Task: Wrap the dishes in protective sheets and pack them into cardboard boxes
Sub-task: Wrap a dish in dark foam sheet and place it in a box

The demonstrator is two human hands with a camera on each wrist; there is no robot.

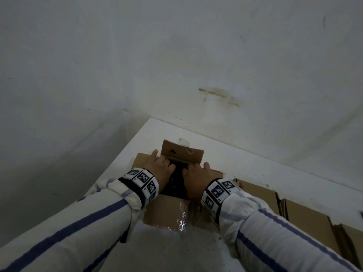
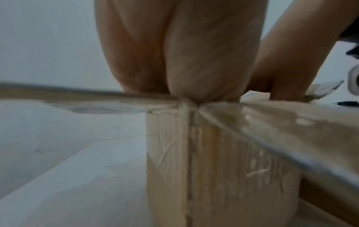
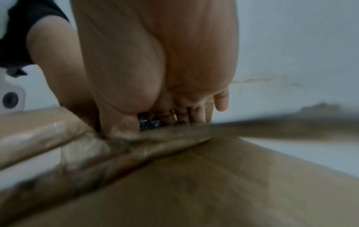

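An open cardboard box stands on the white table, its far flap upright. Inside lies a dark dish in shiny bubble wrap. My left hand and right hand both reach into the box and press down on the wrapped dish, thumbs spread out over the side flaps. In the right wrist view my fingers lie fairly straight on the glittering wrap. The left wrist view shows my palm above the box corner; its fingers are hidden.
More flattened cardboard boxes lie along the table to the right. A stained white wall rises just behind the box. The table's left edge drops off close beside the box.
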